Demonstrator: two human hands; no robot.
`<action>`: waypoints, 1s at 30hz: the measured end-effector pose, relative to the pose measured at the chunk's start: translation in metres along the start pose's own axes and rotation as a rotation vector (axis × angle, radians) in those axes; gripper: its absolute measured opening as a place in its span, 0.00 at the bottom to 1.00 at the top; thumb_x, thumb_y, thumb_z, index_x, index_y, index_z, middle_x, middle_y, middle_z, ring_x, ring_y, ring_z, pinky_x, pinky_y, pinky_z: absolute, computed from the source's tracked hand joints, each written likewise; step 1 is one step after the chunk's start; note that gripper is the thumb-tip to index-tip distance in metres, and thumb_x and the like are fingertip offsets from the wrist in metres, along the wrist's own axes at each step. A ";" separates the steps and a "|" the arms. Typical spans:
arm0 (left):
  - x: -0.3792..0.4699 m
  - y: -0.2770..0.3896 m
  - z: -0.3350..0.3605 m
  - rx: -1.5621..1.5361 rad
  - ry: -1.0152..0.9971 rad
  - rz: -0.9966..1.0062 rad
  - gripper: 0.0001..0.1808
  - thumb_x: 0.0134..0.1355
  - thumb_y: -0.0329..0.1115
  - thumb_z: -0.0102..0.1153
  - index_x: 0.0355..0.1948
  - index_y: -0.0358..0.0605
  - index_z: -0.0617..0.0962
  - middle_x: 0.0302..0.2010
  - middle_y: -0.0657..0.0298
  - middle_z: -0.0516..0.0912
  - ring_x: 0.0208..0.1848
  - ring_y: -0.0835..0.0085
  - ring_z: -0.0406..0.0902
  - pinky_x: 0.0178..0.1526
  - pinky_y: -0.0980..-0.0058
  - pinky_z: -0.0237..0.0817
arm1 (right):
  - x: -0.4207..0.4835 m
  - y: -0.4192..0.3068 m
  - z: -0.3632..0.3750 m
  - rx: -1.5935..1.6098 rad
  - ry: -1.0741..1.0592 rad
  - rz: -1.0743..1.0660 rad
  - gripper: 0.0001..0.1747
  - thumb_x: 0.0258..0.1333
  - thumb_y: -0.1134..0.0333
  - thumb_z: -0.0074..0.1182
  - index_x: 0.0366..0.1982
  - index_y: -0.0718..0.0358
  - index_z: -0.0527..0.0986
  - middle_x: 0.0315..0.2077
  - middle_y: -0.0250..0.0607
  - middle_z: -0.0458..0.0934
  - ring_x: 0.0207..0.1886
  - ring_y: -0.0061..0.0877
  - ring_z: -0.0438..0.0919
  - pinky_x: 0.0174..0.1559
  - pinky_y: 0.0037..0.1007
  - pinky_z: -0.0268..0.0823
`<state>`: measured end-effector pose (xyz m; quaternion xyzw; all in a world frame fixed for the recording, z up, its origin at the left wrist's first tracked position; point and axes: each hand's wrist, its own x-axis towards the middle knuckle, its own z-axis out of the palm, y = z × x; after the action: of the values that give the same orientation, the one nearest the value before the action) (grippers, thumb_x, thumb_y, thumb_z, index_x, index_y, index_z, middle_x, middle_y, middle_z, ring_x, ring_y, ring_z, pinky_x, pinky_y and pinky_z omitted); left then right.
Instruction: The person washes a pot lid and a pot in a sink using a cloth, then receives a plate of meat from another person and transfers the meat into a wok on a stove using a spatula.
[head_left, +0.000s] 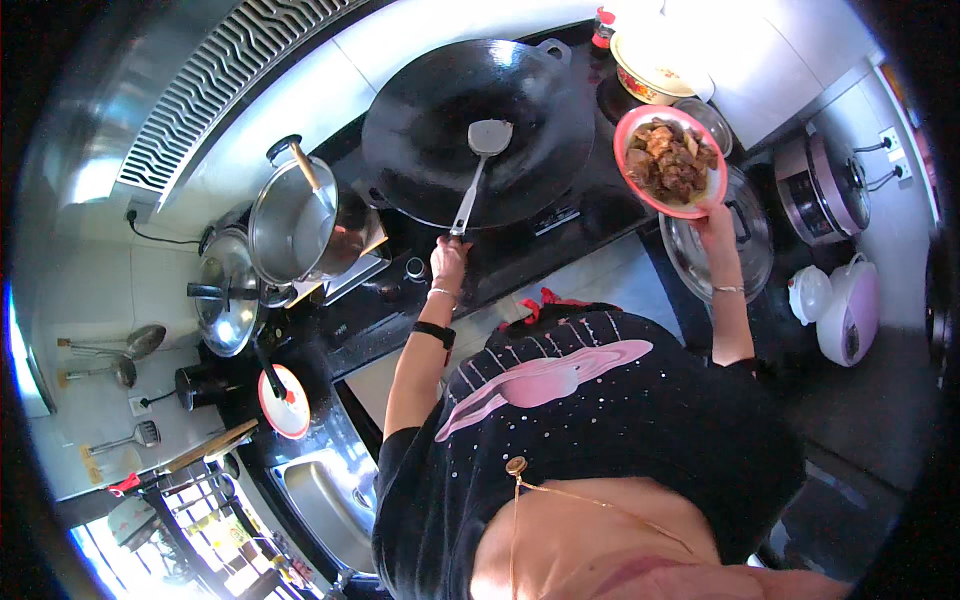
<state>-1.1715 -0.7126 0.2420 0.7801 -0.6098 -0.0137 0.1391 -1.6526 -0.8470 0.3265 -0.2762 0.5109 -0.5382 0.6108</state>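
My left hand (450, 262) grips the handle of a metal wok spatula (489, 139), whose blade is over the inside of a large black wok (420, 127). The wok sits on a black stovetop and holds no food that I can make out. To the right, my right hand (709, 221) holds the rim of a red-edged bowl (626, 161). Brown cooked meat pieces (667, 161) fill the bowl, which is beyond the wok's right edge. Part of a glass lid (754, 255) shows below and behind the bowl.
A steel pot (292, 217) with a wooden-handled utensil in it stands left of the wok. Nearby are a lidded pan (225, 300), a red-rimmed plate (286, 416) and a sink (315, 480). On the right stand a rice cooker (814, 187) and a flowered enamel pot (637, 84).
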 end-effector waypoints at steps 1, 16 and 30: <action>0.000 -0.002 0.001 -0.022 -0.025 -0.015 0.15 0.52 0.42 0.55 0.32 0.39 0.75 0.31 0.48 0.75 0.28 0.55 0.75 0.28 0.63 0.67 | -0.014 -0.012 0.007 0.006 0.010 0.010 0.09 0.42 0.75 0.47 0.31 0.69 0.69 0.26 0.40 0.74 0.25 0.25 0.75 0.24 0.24 0.69; 0.000 0.010 -0.010 -0.075 -0.022 -0.071 0.22 0.46 0.41 0.60 0.40 0.41 0.71 0.35 0.50 0.73 0.36 0.55 0.75 0.35 0.63 0.68 | -0.043 -0.025 -0.006 0.070 -0.204 0.056 0.22 0.42 0.79 0.45 0.45 0.71 0.65 0.43 0.43 0.71 0.46 0.31 0.72 0.47 0.32 0.67; 0.001 -0.005 -0.018 -0.249 -0.010 -0.016 0.16 0.50 0.35 0.53 0.41 0.43 0.73 0.40 0.53 0.75 0.43 0.56 0.72 0.43 0.64 0.66 | -0.094 -0.027 0.041 -0.081 -0.360 -0.008 0.10 0.44 0.76 0.42 0.33 0.69 0.68 0.25 0.35 0.72 0.25 0.20 0.73 0.26 0.22 0.68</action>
<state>-1.1631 -0.7092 0.2581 0.7617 -0.5977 -0.0943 0.2318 -1.6150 -0.7750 0.3944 -0.3944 0.4136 -0.4614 0.6786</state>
